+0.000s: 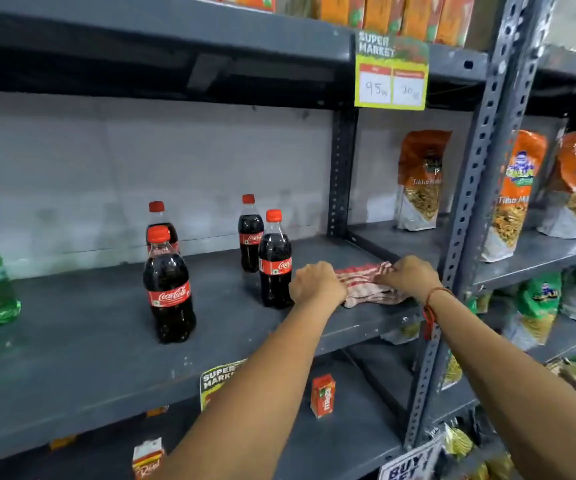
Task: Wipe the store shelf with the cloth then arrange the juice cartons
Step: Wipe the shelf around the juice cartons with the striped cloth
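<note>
Both forearms reach up from the bottom edge toward the grey shelf [82,327], and the two hands meet at a striped red-and-white cloth [366,285] lying near that shelf's front right corner. Taking the cloth as the landmark: the left hand [316,284] sits on its left end, the right hand [408,275] on its right end, and the nearest cola bottle [275,261] stands just beside its left edge, close to the left knuckles.

By the look of it, the wiping step is in hand and barely under way; the cloth is bunched rather than spread, and most of the shelf to its left is bare, dull grey.

Left grip: fingers curled down and closed over the cloth's end, knuckles up. Right grip: fingertips [388,271] pressed together, pinching a fold at the cloth's far right corner. Whether the palms bear down on the shelf I cannot tell.

Next move, as I judge it, calls for flattening the cloth and sweeping it leftward, which means working around or lifting the four cola bottles standing left of the cloth.

Small juice cartons [323,394] stand on the shelf below the cloth, loosely scattered and not yet arranged; larger orange cartons [414,17] line the shelf above it.
</note>
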### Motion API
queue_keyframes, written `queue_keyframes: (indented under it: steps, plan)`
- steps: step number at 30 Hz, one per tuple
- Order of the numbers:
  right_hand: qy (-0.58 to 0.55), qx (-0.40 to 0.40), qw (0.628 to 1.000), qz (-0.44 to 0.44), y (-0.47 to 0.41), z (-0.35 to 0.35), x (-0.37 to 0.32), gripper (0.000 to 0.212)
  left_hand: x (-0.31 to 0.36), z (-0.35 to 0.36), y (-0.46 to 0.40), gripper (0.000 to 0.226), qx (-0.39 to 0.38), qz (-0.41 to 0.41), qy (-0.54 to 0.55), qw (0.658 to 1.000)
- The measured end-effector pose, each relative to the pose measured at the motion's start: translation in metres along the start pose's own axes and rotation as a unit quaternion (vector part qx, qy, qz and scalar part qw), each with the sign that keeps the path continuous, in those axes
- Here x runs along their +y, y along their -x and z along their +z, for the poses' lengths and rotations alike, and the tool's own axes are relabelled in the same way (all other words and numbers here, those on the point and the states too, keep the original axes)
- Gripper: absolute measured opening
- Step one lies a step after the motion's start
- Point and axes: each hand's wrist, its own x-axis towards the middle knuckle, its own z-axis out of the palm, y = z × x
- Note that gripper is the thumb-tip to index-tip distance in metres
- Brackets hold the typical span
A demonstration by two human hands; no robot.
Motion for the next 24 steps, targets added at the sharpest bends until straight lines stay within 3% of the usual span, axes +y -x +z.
queue_keyframes:
  steps: [3, 11, 18, 21, 24]
  plan:
    - [-0.067, 0.003, 0.997, 0.028, -0.002, 0.002, 0.002, 0.038, 0.0, 0.001, -0.001, 0.016, -0.018, -0.011, 0.009, 1.0]
    - [-0.179, 0.069, 0.981, 0.014, 0.044, -0.01, 0.003, 0.024, -0.006, -0.023, 0.042, 0.006, 0.053, 0.029, 0.059, 0.996]
    - [-0.24, 0.11, 0.964, -0.009, 0.146, -0.024, -0.017, 0.034, -0.044, -0.066, 0.127, 0.018, 0.085, 0.062, 0.114, 0.988]
    - [-0.27, 0.107, 0.957, -0.009, 0.198, -0.018, -0.032, 0.031, -0.075, -0.088, 0.172, 0.017, 0.098, 0.073, 0.128, 0.984]
    - [-0.301, 0.099, 0.948, -0.016, 0.254, 0.001, -0.051, 0.014, -0.121, -0.109, 0.216, 0.025, 0.097, 0.075, 0.161, 0.979]
